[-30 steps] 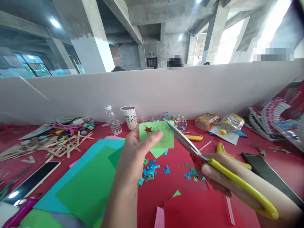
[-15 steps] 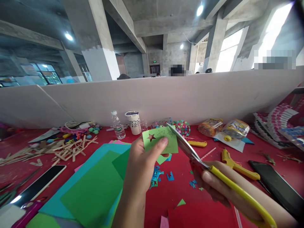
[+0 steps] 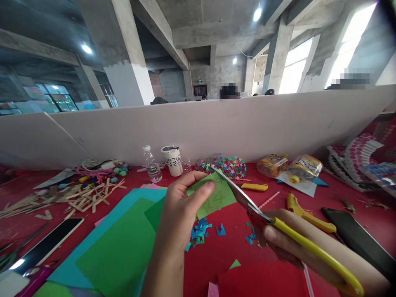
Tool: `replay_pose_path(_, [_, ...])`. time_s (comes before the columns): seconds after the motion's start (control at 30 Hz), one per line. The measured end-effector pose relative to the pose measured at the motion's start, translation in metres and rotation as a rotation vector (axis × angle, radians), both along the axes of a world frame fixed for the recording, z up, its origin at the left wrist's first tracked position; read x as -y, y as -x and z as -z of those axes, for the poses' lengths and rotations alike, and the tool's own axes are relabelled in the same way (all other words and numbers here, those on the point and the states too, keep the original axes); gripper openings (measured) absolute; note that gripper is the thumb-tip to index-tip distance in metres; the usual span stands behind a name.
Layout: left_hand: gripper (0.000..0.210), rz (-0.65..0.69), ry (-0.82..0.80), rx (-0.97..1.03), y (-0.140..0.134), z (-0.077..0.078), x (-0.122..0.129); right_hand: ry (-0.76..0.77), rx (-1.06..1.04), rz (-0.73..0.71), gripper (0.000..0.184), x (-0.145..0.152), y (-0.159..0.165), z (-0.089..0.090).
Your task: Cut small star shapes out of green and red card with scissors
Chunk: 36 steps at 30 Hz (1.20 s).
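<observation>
My left hand (image 3: 184, 206) pinches a small light green paper (image 3: 223, 201) between thumb and fingers; pencilled stars show on its face. My right hand (image 3: 283, 239) grips yellow-handled scissors (image 3: 309, 243), their blades pointing up and left against the paper's right edge. Whether the blades are cutting into it I cannot tell. Below the paper, blue and green paper scraps (image 3: 201, 229) lie on the red table (image 3: 204, 264). Small cut stars (image 3: 251, 237) lie to the right of them, left of my right hand.
Green and blue sheets (image 3: 117, 243) lie at left, near a phone (image 3: 52, 239) and wooden sticks (image 3: 93, 198). A water bottle (image 3: 151, 165), a paper cup (image 3: 172, 161) and containers of colourful stars (image 3: 233, 168) stand behind. A yellow glue gun (image 3: 309, 214) and dark phone (image 3: 355, 235) are right.
The green paper has turned in my left hand; its cut-out star hole no longer shows, and more pencilled stars do. The scissors stay at its right edge, nearly unmoved.
</observation>
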<state>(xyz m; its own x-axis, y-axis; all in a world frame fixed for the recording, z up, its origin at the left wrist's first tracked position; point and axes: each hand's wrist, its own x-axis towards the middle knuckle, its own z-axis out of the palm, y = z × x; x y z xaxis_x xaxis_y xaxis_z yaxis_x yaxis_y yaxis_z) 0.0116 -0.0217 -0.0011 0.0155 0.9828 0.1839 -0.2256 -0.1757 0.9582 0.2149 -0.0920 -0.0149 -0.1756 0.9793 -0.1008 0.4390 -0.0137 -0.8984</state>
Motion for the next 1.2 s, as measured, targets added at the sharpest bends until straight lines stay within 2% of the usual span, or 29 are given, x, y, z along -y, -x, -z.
replay_pose_path(0.2, [0.013,-0.085,-0.076,-0.075,-0.007,0.000,0.003,0.038,-0.096,-0.079,0.062,-0.004,-0.006,0.029])
replay_pose_path(0.3, [0.013,-0.111,-0.089,-0.065,-0.009,0.000,0.005,0.058,-0.154,-0.078,0.064,-0.005,0.003,0.035])
replay_pose_path(0.57, [0.015,-0.122,-0.072,0.007,-0.012,0.001,0.004,0.132,-0.242,0.006,0.072,-0.003,0.029,0.033])
replay_pose_path(0.73, [0.013,-0.124,-0.078,0.015,-0.013,0.002,0.004,0.102,-0.230,0.064,0.074,-0.001,0.033,0.031])
replay_pose_path(1.2, [0.015,-0.117,-0.064,0.061,-0.013,0.003,0.003,0.082,-0.174,0.004,0.077,-0.005,0.036,0.020])
